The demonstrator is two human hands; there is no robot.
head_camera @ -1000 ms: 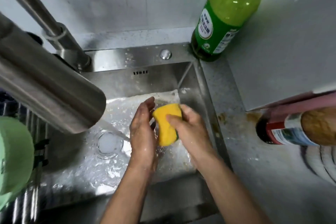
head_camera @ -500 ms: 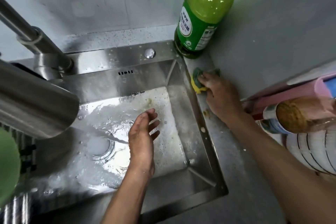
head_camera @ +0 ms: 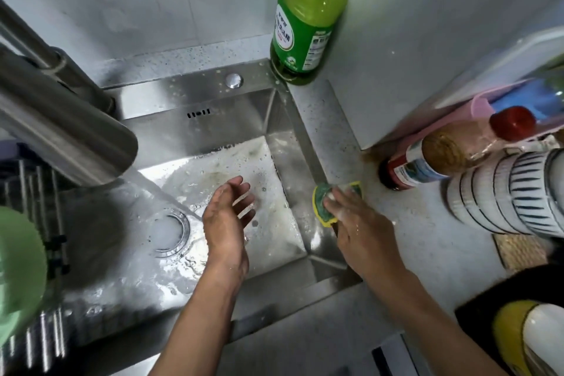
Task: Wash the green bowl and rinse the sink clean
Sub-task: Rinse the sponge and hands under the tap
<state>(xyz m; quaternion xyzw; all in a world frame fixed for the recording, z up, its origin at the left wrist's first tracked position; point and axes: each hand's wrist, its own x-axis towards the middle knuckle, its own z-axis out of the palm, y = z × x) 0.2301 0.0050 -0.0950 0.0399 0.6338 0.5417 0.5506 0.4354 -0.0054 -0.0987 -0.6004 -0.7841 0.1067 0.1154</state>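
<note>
Bowl (head_camera: 18,272): pale green, at the far left edge of view, resting against the wire rack (head_camera: 39,192) left of the sink; only part of it shows.

Sink (head_camera: 195,128): steel, basin floor wet with foam and some brownish residue near the back right. Drain (head_camera: 169,230) sits left of centre. Water runs from the tap (head_camera: 61,128), whose wide spout juts in from the upper left, and lands close to the drain.

Left hand (head_camera: 227,220): over the basin, just right of the drain, fingers straight and loosely spread, holding nothing. Wet.

Right hand (head_camera: 360,229): at the sink's right rim, fingers bent down over the sponge (head_camera: 323,204) and pressing it onto the rim and countertop edge. Sponge shows its green scouring face up, yellow body at the edges. Soap suds on the fingers.

Countertop (head_camera: 412,253): grey speckled, wet, with a brown stain near the wall corner. Green detergent bottle (head_camera: 308,15) stands upright at the sink's back right corner. A red-capped bottle (head_camera: 451,152) with brown contents stands on the counter to the right, beside a stack of striped bowls (head_camera: 503,192).
</note>
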